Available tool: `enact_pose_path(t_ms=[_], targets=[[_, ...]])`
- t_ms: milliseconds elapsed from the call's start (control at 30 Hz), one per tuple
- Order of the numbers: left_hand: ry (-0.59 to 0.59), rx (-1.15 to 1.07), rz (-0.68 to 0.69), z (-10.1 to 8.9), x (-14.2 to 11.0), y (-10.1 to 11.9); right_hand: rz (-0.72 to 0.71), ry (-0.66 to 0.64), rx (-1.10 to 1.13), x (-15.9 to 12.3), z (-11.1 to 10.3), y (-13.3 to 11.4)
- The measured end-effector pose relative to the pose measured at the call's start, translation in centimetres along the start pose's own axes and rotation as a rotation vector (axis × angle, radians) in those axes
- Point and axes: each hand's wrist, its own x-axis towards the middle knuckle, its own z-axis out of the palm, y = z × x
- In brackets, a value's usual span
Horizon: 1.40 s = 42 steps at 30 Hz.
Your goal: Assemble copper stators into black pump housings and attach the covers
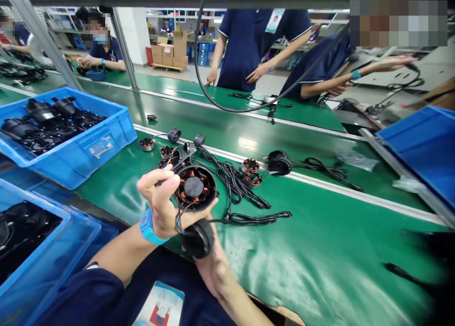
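Note:
My left hand (pixel 161 200), a blue band on its wrist, is wrapped round a round black motor housing (pixel 209 203). Inside the housing sits a stator with copper windings (pixel 202 178) around a grey centre. Just below, my right hand (pixel 215 259) grips a round black cap (pixel 198 240), its fingers mostly hidden behind it. Thin coloured wires (pixel 178 221) run between the housing and the cap. A black cable leads right from near the cap to a bundled cable (pixel 258 218) on the green mat.
Blue crates (pixel 103 148) of black motor parts stand at the left. Loose copper-wound stators (pixel 251 179), a black motor part (pixel 279 162) and coiled cables (pixel 231 176) lie ahead. A cable loop (pixel 234 110) hangs from the overhead rail. Co-workers (pixel 245 46) stand across the bench.

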Motion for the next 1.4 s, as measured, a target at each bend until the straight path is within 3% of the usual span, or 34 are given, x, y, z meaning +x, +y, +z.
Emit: enact_pose_path(t_ms=[100, 167, 267, 367, 433, 533, 600, 767, 833, 933, 1133, 1267, 1400], targets=[[-0.03, -0.05, -0.033, -0.3, -1.2, 0.4, -0.28, 0.092, -0.106, -0.3, -0.6, -3.1], [-0.194, -0.09, -0.105, -0.2, -3.7, 0.1, -0.342, 0.099, -0.2, -0.6, -0.8, -5.1], [-0.461, -0.156, -0.274, 0.4, -8.4, -0.5, -0.306, 0.086, -0.387, -0.9, -1.0, -6.2], [-0.51, -0.169, -0.354, 0.9, -10.9, -0.9, -0.22, 0.066, -0.414, -1.1, -1.4, -6.4], [-0.52, -0.178, -0.367, 0.9, -10.9, -1.0, -0.136, 0.026, -0.477, -1.2, -2.0, -7.0], [-0.542, -0.203, -0.371, 0.7, -10.0, -1.0, -0.016, -0.084, -0.854, -1.2, -3.0, -8.9], [-0.564, -0.234, -0.374, 0.6, -9.4, -0.9, -0.034, -0.051, -1.02, -1.0, -3.5, -10.3], [-0.624, -0.297, -0.392, 0.4, -8.8, 0.2, -0.274, 0.263, -0.721, 0.9, -3.9, -12.6], [-0.663, -0.339, -0.394, 0.3, -8.7, 0.6, -0.307, 0.279, -0.615, 1.9, -3.9, -13.0], [-0.703, -0.355, -0.423, 0.2, -8.6, 1.0, -0.227, 0.233, -0.493, 3.2, -4.0, -13.1], [-0.687, -0.352, -0.409, -0.1, -8.9, 0.6, -0.249, 0.321, -0.527, 4.8, -4.3, -12.4], [-0.611, -0.415, -0.368, -0.2, -9.7, 0.0, -0.252, 0.281, -0.612, 5.8, -5.3, -12.3], [-0.587, -0.474, -0.322, -0.4, -10.4, -0.6, -0.217, 0.186, -0.887, 6.5, -6.5, -13.3]])
